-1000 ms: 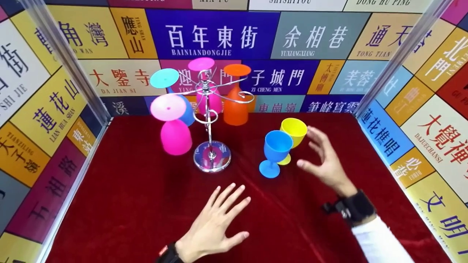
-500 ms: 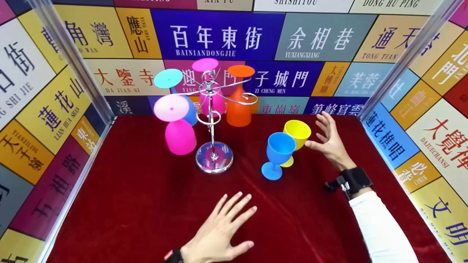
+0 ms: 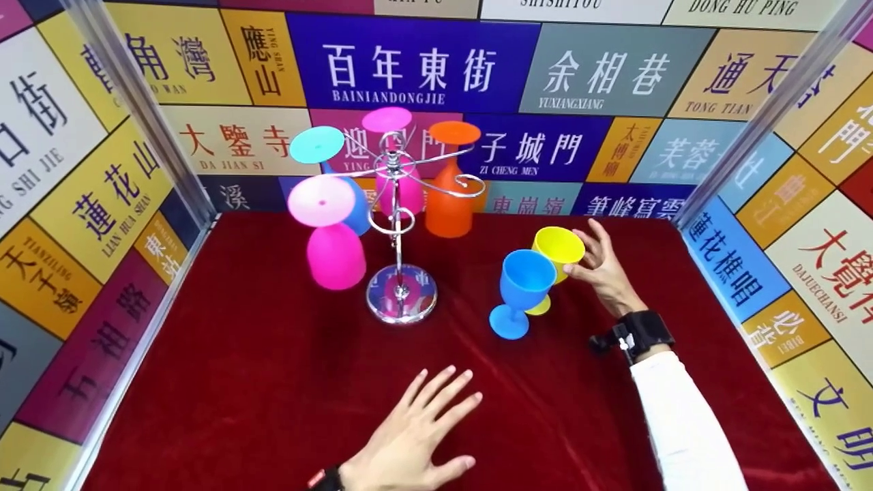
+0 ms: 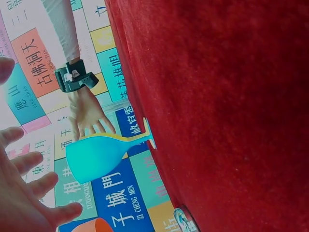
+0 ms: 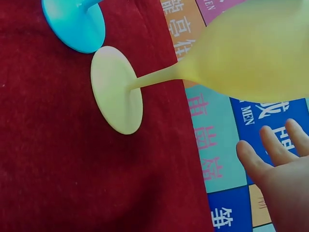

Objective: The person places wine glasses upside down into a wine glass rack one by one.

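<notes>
A yellow goblet (image 3: 558, 249) stands upright on the red cloth, partly behind a blue goblet (image 3: 526, 279). My right hand (image 3: 604, 273) is at the yellow goblet's right side, thumb near its bowl and fingers spread. In the right wrist view the yellow goblet (image 5: 251, 53) shows whole stem and foot, with fingers (image 5: 277, 150) extended beside the bowl. My left hand (image 3: 416, 433) is spread flat over the front of the table, holding nothing. In the left wrist view, its fingers (image 4: 36, 186) are apart from the blue goblet (image 4: 94, 157).
Left of the goblets stands a chrome glass rack (image 3: 401, 293). Upside down on it hang a pink goblet (image 3: 336, 256), an orange goblet (image 3: 449, 201), a blue one and another pink one. Printed panels (image 3: 409, 65) enclose the red cloth (image 3: 273, 382) at the back and sides.
My right hand first shifts back from the yellow goblet, then comes in close to its right side. The left hand stays spread, drifting slightly toward the front. The head view shifts a little.
</notes>
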A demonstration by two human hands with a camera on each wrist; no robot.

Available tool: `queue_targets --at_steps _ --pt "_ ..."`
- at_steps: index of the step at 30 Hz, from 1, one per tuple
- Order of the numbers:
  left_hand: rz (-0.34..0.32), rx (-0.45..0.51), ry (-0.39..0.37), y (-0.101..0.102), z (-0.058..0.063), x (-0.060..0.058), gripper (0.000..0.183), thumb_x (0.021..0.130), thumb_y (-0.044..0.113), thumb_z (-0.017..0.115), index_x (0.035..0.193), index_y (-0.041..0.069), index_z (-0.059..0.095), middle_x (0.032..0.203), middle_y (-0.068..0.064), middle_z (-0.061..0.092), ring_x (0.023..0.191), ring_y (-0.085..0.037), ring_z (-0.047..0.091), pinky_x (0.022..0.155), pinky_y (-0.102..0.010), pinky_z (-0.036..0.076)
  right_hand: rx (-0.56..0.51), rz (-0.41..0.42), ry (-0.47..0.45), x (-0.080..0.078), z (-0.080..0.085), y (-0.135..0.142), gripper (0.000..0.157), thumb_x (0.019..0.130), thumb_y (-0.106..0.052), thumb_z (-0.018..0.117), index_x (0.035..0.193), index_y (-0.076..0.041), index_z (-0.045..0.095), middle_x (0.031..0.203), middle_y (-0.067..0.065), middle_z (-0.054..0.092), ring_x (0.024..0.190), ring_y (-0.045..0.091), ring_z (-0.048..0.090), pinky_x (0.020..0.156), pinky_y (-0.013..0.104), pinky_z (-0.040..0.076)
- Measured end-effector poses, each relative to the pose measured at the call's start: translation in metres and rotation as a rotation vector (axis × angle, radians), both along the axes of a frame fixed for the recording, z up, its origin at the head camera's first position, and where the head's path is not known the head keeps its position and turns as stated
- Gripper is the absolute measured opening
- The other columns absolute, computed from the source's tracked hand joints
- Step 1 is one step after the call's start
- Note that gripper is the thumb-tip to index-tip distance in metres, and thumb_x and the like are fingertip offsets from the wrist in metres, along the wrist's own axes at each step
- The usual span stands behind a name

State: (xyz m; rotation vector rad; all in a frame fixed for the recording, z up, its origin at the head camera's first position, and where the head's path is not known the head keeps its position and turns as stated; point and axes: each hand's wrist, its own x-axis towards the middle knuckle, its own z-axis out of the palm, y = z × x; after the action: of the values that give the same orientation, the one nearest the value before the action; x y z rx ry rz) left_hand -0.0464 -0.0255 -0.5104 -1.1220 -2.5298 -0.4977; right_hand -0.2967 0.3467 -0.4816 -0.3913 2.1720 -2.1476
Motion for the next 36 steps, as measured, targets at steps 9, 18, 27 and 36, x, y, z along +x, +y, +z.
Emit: queue_targets --at_steps 9,18,27,36 --pt "0.003 0.002 -0.023 -0.002 -0.003 -0.002 0.075 0.095 0.061 0.047 0.157 0.028 0.022 0.166 0.001 0.015 0.151 -0.027 0.023 0.116 -0.056 0.028 -0.017 0.044 0.009 -0.005 -0.007 -0.008 0.087 0.086 0.007 0.067 0.156 -0.013 0.019 0.141 -0.002 0.049 0.117 0.013 0.057 0.097 0.022 0.049" --pt "0.014 0.015 0.018 -0.004 -0.003 -0.005 0.071 0.094 0.060 0.048 0.153 0.023 0.034 0.165 0.000 0.020 0.151 -0.027 0.024 0.115 -0.057 0.030 -0.002 -0.013 0.058 -0.001 -0.008 -0.009 0.074 0.086 0.005 0.068 0.150 -0.011 0.034 0.130 0.001 0.057 0.112 0.016 0.057 0.095 0.022 0.050" --pt "0.039 0.003 0.038 -0.013 0.008 -0.019 0.072 0.093 0.059 0.049 0.154 0.025 0.031 0.165 0.001 0.018 0.152 -0.025 0.021 0.117 -0.056 0.029 -0.101 -0.194 0.060 0.014 0.001 0.002 0.064 0.083 0.008 0.069 0.134 -0.012 0.037 0.120 0.005 0.053 0.105 0.016 0.057 0.091 0.021 0.050" --pt "0.077 0.085 -0.006 -0.024 0.021 -0.043 0.075 0.091 0.056 0.057 0.154 0.023 0.033 0.165 0.001 0.018 0.152 -0.025 0.021 0.120 -0.055 0.024 -0.180 -0.196 0.181 0.045 0.027 0.008 0.065 0.079 0.016 0.064 0.133 -0.009 0.038 0.117 0.006 0.057 0.099 0.018 0.059 0.086 0.022 0.052"
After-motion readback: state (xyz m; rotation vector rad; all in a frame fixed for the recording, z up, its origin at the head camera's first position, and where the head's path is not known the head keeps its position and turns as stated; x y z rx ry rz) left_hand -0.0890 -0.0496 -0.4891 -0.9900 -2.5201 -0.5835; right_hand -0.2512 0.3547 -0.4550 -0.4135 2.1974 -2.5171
